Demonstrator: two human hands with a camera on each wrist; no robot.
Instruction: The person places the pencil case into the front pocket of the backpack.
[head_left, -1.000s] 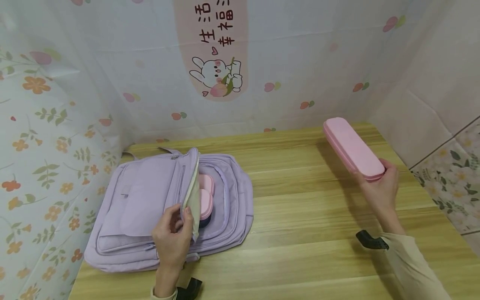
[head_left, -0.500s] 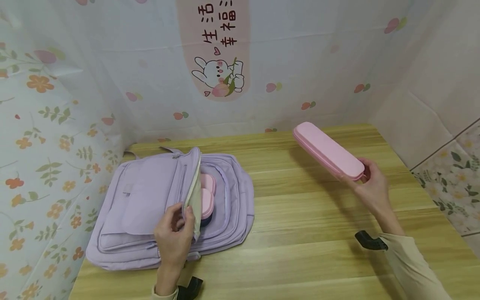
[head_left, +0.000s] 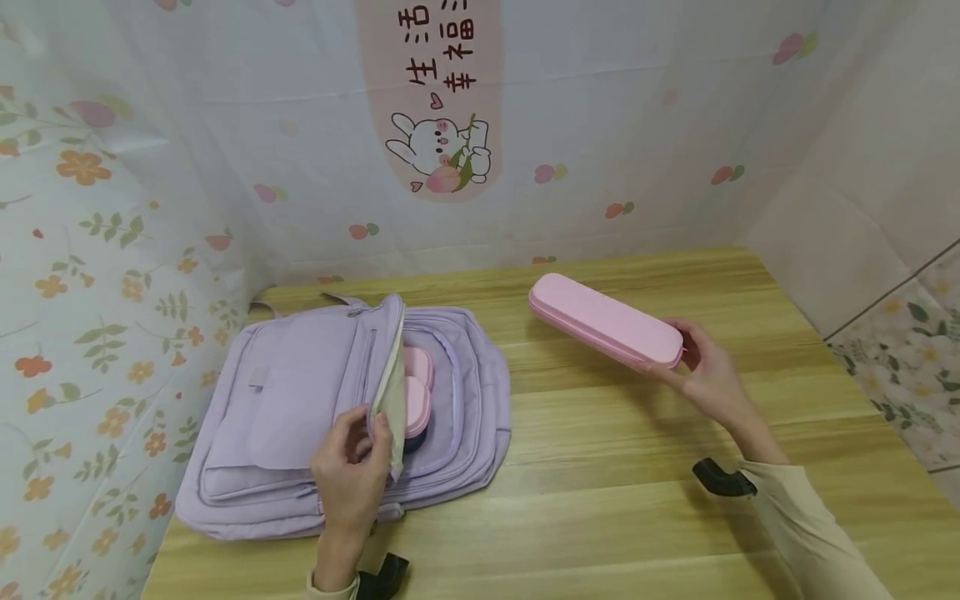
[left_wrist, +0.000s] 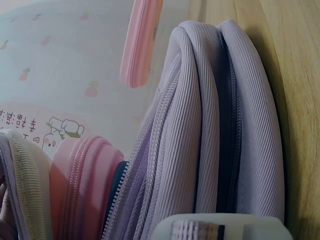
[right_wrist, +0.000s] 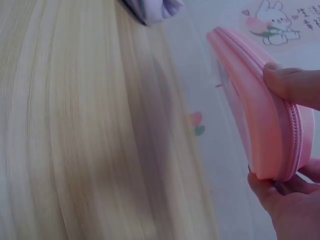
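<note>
Right wrist view alone shows fingers (right_wrist: 290,85) pinching the pink case's (right_wrist: 260,120) zipper end; left fingers (head_left: 360,442) grip the backpack flap (head_left: 386,392).

The backpack (head_left: 300,417) under my left hand (head_left: 348,479) is lilac cloth, finely ribbed and matt, with toothed zip lines along its seams, and the flap edge I pinch shows a pale cream fabric lining. The pencil case (head_left: 606,321) in my right hand (head_left: 708,379) is smooth pink with a soft, matt, rubbery look and a pink zip round its edge. The table (head_left: 637,500) is light wood with visible grain and a faint sheen.
</note>
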